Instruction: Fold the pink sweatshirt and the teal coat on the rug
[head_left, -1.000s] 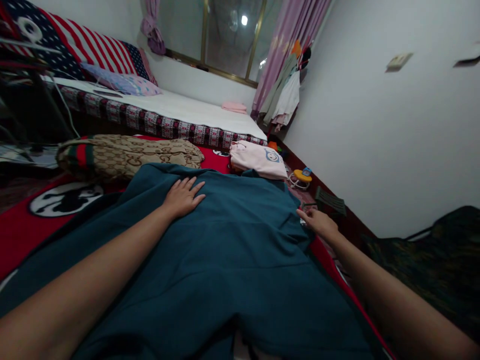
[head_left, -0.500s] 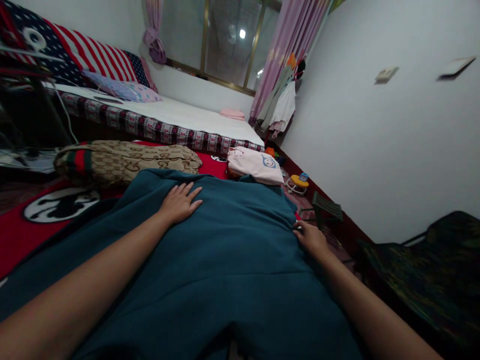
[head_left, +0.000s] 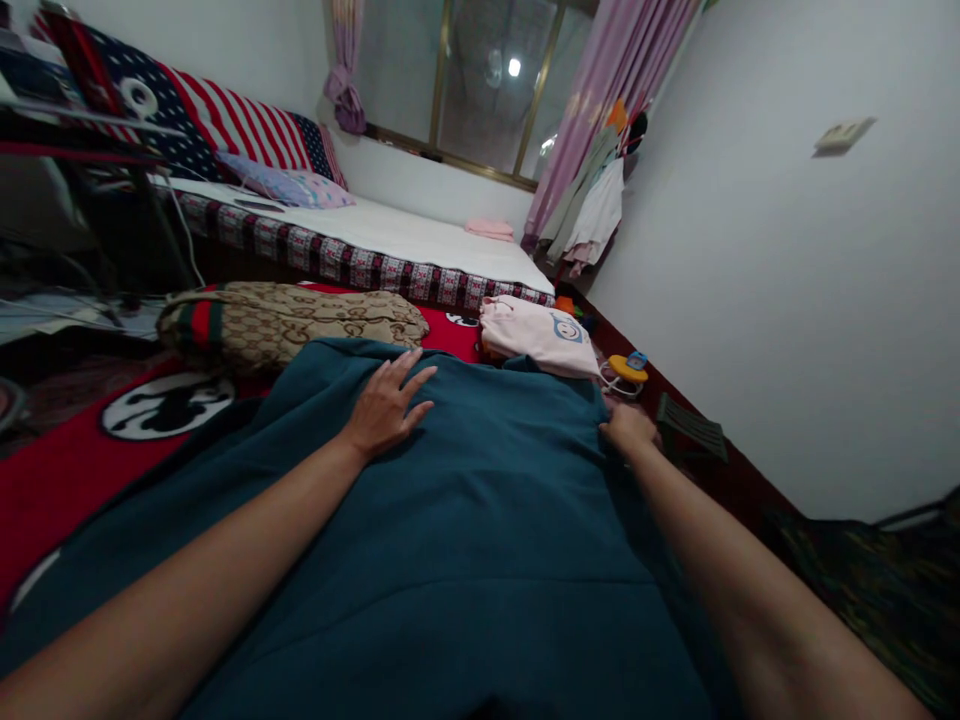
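Flat under left hand (head_left: 386, 408) fingers, teal cloth (head_left: 480, 520); right hand (head_left: 628, 428) at its edge

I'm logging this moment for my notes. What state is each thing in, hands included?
Teal fabric garment: spread flat over the red patterned mat.
Left hand: open, palm pressed on the teal garment.
Right hand: closed on the teal garment's right edge.
Pink folded cloth with a smiley print: folded, lying beyond the garment.
Beige monogram bag: lying on its side.
Purple curtain: drawn aside.
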